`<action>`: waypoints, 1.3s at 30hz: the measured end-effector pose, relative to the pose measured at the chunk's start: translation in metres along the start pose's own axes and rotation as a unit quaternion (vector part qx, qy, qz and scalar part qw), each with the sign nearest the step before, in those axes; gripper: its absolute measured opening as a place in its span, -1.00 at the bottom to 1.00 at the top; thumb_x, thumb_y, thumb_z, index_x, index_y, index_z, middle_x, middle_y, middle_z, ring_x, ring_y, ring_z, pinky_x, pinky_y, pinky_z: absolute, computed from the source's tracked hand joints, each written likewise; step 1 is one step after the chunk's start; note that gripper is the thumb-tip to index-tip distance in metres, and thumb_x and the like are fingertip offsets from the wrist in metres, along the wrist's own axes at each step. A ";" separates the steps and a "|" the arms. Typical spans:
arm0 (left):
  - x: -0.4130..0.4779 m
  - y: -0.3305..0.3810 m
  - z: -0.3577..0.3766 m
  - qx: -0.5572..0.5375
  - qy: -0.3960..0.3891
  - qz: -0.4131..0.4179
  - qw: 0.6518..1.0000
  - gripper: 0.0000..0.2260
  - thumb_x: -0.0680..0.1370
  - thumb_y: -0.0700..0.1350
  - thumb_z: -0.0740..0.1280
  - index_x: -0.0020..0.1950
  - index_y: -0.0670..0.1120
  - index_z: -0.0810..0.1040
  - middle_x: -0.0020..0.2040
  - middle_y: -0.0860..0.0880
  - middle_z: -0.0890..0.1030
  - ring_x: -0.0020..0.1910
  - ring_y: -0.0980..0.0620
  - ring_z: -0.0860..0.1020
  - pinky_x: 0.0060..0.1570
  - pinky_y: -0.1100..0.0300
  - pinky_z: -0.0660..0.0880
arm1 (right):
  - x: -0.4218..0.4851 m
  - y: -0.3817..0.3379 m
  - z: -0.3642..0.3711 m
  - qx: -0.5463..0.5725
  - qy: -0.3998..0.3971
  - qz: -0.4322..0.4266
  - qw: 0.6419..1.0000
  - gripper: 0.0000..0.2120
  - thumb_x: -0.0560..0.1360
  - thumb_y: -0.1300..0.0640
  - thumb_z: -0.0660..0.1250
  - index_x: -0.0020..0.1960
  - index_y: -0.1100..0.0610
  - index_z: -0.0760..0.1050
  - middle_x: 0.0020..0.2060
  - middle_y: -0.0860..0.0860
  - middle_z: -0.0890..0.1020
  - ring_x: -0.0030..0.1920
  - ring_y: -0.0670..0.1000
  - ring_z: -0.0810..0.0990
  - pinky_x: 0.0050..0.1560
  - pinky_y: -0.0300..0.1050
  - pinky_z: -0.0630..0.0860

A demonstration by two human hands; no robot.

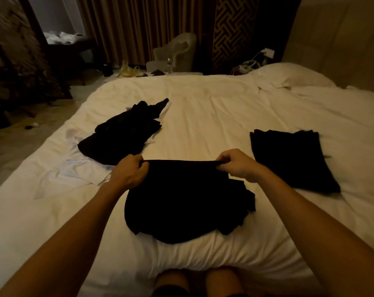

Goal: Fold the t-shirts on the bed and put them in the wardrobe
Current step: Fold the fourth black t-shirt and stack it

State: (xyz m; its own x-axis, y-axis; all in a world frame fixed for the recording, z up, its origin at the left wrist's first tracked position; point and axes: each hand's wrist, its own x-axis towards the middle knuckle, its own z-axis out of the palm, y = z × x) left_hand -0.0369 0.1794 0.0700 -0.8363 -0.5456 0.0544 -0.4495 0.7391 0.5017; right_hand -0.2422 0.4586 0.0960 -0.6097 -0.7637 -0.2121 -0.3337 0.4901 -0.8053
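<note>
Black shirt [188, 200] lies on the bed [214, 108] directly before the person. The left hand [129, 173] and right hand [237, 166] each pinch one end of its far edge, which runs side to side; the cloth extends from the grip toward the person. A folded shirt [289, 159] lies nearer the right hand.

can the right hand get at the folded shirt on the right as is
Probably yes: the folded shirt lies close beside the right hand, only bare sheet between. But that hand now pinches the middle shirt and must release it.
</note>
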 end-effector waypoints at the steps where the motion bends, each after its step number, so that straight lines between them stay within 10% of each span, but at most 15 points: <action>1: 0.002 -0.004 0.003 0.005 0.001 -0.008 1.000 -0.73 0.56 0.09 0.16 -0.24 -0.03 0.42 -0.20 -0.12 0.52 -0.17 -0.14 0.54 -0.16 0.04 0.45 | 0.003 0.008 0.004 -0.016 0.012 -0.005 1.000 -0.92 0.58 0.20 0.33 -0.03 0.13 0.61 -0.15 0.06 0.64 -0.15 0.03 0.60 -0.10 -0.14 0.49; 12: 0.026 -0.033 0.051 0.139 -0.025 -0.096 0.985 -0.68 0.53 0.02 0.28 0.22 -0.11 0.50 0.19 -0.24 0.48 0.19 -0.27 0.46 0.13 -0.18 0.49 | 0.041 0.057 0.042 -0.029 0.033 0.054 0.998 -0.76 0.58 0.01 0.31 -0.04 0.18 0.62 -0.19 0.07 0.64 -0.19 0.02 0.59 -0.19 -0.13 0.43; 17: 0.034 -0.018 0.082 0.091 0.090 0.054 0.990 -0.71 0.48 -0.19 0.39 0.19 -0.05 0.53 0.15 -0.11 0.46 0.11 -0.14 0.47 -0.02 0.06 0.41 | 0.059 0.066 0.047 -0.057 0.105 0.077 0.990 -0.66 0.46 -0.22 0.41 -0.01 0.05 0.61 -0.14 -0.03 0.64 -0.13 0.00 0.62 -0.20 -0.14 0.46; 21: 0.039 -0.006 0.087 0.083 -0.118 0.112 0.983 -0.75 0.47 -0.11 0.34 0.15 0.04 0.53 0.04 0.04 0.47 0.07 -0.06 0.53 0.05 0.01 0.53 | 0.063 0.070 0.049 -0.042 0.130 0.103 0.985 -0.57 0.36 -0.30 0.47 -0.05 0.05 0.59 -0.10 -0.03 0.64 -0.06 0.00 0.62 -0.06 -0.09 0.54; 26: 0.034 -0.007 0.079 0.116 -0.186 0.068 0.973 -0.35 0.41 0.10 0.23 0.53 0.09 0.32 0.46 -0.04 0.37 0.43 -0.11 0.32 0.33 -0.19 0.36 | 0.045 0.064 0.045 -0.078 0.021 0.082 0.993 -0.36 0.34 -0.43 0.41 0.22 -0.01 0.51 0.08 -0.09 0.56 0.06 -0.07 0.56 0.04 -0.15 0.48; 33: 0.016 -0.012 0.071 0.079 -0.161 0.059 0.982 -0.77 0.58 0.08 0.32 0.23 0.14 0.59 0.21 0.04 0.62 0.20 -0.04 0.55 0.20 -0.10 0.49 | 0.002 0.068 0.042 -0.145 -0.079 -0.068 0.984 -0.33 0.35 -0.32 0.48 0.37 -0.48 0.26 0.26 -0.11 0.29 0.30 -0.03 0.36 0.38 -0.11 0.33; 39: 0.002 -0.003 0.056 0.043 -0.053 0.011 0.998 -0.84 0.67 0.05 0.14 0.04 0.12 0.50 0.02 0.02 0.62 0.03 -0.08 0.55 0.04 -0.04 0.44 | -0.025 0.075 0.044 -0.373 -0.063 -0.084 0.922 -0.72 0.44 -0.16 0.44 0.13 -0.25 0.55 0.36 -0.10 0.35 0.36 0.03 0.28 0.35 0.02 0.31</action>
State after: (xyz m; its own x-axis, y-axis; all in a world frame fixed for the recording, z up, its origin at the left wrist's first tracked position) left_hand -0.0545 0.1986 0.0202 -0.8727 -0.4874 -0.0287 -0.4519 0.7839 0.4258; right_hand -0.2205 0.4965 0.0164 -0.4317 -0.8751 -0.2186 -0.8460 0.4769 -0.2385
